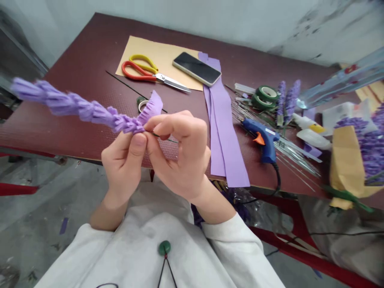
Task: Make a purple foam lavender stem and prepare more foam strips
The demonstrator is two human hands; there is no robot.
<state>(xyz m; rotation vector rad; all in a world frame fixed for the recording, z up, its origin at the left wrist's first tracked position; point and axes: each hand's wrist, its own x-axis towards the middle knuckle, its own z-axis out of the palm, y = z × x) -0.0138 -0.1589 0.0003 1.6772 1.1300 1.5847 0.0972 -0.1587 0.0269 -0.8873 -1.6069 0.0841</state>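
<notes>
A long purple paper lavender stem (pixel 87 110) stretches out to the left above the table, its bumpy petals wound along it. At its lower end my left hand (pixel 123 164) pinches the base between thumb and fingers. My right hand (pixel 180 152) is closed at the same spot, pinching the end of a fringed purple paper strip (pixel 153 107) beside the stem. A thin dark wire end shows near my right fingertips. Behind the strip, a small roll of green tape (pixel 142 105) lies partly hidden.
Scissors (pixel 156 74) and a phone (pixel 196 69) lie on tan paper (pixel 144 45). Purple paper strips (pixel 223 132) hang over the table's front edge. To the right are a blue glue gun (pixel 264 138), green tape rolls (pixel 266 97), wires and a wrapped lavender bouquet (pixel 345 160).
</notes>
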